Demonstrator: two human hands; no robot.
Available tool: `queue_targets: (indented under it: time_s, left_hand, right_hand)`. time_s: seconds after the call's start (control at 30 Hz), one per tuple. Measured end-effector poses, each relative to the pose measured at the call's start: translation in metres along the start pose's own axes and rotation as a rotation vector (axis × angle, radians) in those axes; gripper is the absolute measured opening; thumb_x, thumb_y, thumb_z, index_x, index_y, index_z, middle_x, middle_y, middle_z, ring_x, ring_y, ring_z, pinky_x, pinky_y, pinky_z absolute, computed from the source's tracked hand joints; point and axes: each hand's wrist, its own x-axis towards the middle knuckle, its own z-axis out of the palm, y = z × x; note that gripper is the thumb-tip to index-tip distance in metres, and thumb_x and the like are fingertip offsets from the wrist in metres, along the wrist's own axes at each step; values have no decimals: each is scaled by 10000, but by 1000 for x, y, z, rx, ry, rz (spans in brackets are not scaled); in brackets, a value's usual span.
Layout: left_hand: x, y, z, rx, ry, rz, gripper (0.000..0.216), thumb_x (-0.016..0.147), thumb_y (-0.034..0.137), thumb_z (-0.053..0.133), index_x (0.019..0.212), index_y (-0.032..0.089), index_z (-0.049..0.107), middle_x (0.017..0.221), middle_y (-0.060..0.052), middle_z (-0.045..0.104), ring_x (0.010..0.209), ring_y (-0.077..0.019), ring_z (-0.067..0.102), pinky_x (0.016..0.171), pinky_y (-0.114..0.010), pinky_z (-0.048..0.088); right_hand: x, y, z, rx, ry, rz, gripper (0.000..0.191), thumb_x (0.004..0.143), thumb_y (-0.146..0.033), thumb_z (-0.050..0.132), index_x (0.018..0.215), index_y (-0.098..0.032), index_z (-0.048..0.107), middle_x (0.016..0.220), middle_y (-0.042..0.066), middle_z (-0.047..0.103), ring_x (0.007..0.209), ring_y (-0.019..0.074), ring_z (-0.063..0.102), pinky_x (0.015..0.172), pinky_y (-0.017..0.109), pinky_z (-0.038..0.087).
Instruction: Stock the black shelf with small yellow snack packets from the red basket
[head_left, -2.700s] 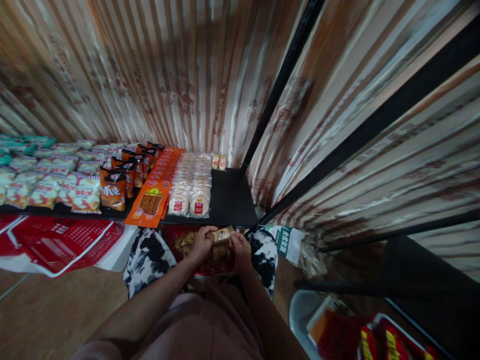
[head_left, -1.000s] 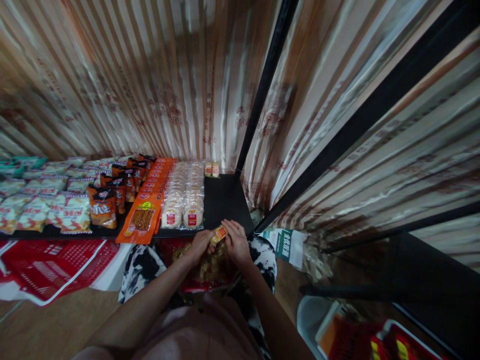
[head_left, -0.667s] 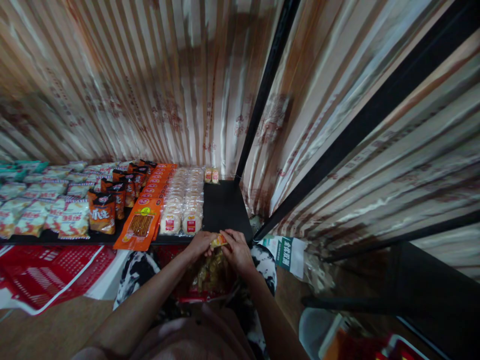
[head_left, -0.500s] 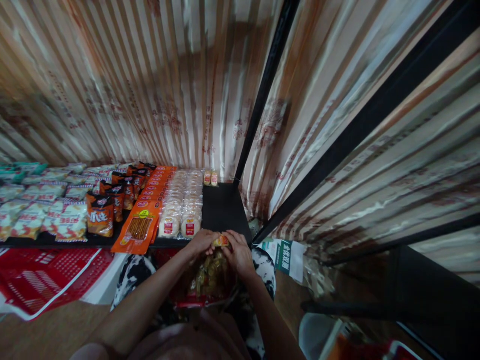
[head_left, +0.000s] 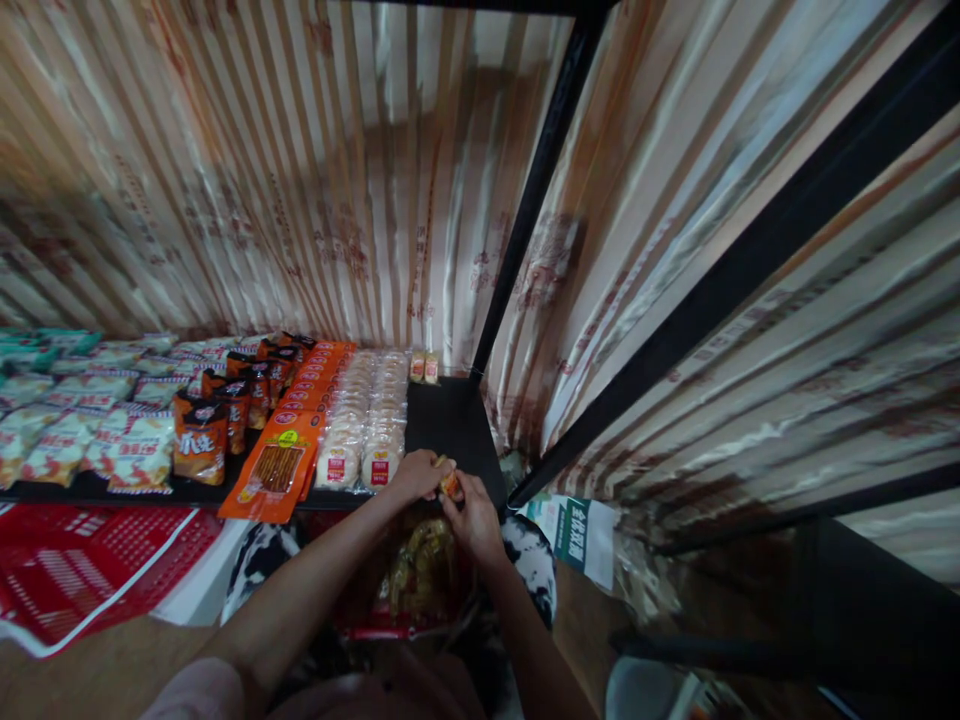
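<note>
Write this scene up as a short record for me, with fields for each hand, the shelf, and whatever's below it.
Left hand: left hand holding one end of a small packet
Right hand: right hand gripping the same packet
Shelf, left to right: teal bags, white bags, black-and-orange bags, orange packets, round white packs
Shelf back, near post: two small packets
Between knees: red container with shiny wrapped pieces
Lower left: red basket
Unclear: printing on held packet
</note>
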Motion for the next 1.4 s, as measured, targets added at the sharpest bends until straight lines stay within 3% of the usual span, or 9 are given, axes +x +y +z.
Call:
queue_targets:
  time_s: [0.17, 0.4, 0.63, 0.87, 1.03, 1.27, 1.4]
  left_hand:
    - [8, 5, 1, 59, 67, 51, 331, 767, 477, 518, 593, 201, 573, 434, -14, 535, 523, -184, 589, 608, -261, 425]
    - [22, 14, 8, 76, 168, 94, 168, 781, 274, 511, 808, 183, 650, 833, -92, 669, 845, -227, 610, 772, -291, 422]
    - [38, 17, 12, 59, 221, 79, 234, 783, 240, 513, 970, 161, 630, 978, -124, 620, 892, -241, 590, 827, -306, 414]
    - [57, 25, 10, -39, 236, 29, 363, 759, 155, 524, 1121, 145, 557, 1067, -117, 629, 1013, -223, 567, 874, -280, 390]
    - [72, 26, 13, -64, 203, 70, 267, 781, 186, 516, 1034, 162, 597, 1026, -105, 651, 964, -217, 589, 827, -275, 406]
    - [92, 32, 17, -63, 273, 61, 353, 753, 203, 537, 1101, 166, 587, 1045, -129, 610, 958, -243, 578, 845, -320, 412]
    - [106, 30, 14, -127, 261, 69, 211, 725, 173, 547, 911, 160, 646, 974, -122, 636, 988, -261, 569, 874, -333, 401]
  right_hand:
    - [9, 0, 3, 23, 28, 49, 351, 807, -255, 484, 1135, -142, 539, 892, 74, 565, 672, 153, 579, 692, 295, 503]
    - [31, 10, 14, 103, 116, 211, 398, 775, -238, 482, 1144, -100, 535, 892, 96, 556, 570, 138, 567, 614, 301, 517]
    - [52, 16, 28, 148, 200, 224, 428, 722, -146, 446, 1142, -129, 528, 944, 102, 547, 636, 147, 581, 689, 316, 524]
    - [74, 26, 43, 155, 263, 251, 441, 744, -175, 435, 1168, -87, 517, 975, 138, 549, 719, 182, 600, 727, 340, 520]
    - [93, 27, 46, 214, 296, 276, 458, 774, -219, 456, 1220, -116, 482, 1039, 149, 546, 764, 190, 613, 736, 336, 515]
    - [120, 27, 49, 159, 329, 344, 493, 733, -234, 484, 1209, -107, 495, 979, 143, 573, 832, 230, 595, 748, 343, 485]
    - [132, 34, 55, 164, 327, 321, 512, 739, -237, 480, 1234, -107, 474, 1001, 146, 576, 886, 235, 584, 773, 344, 474]
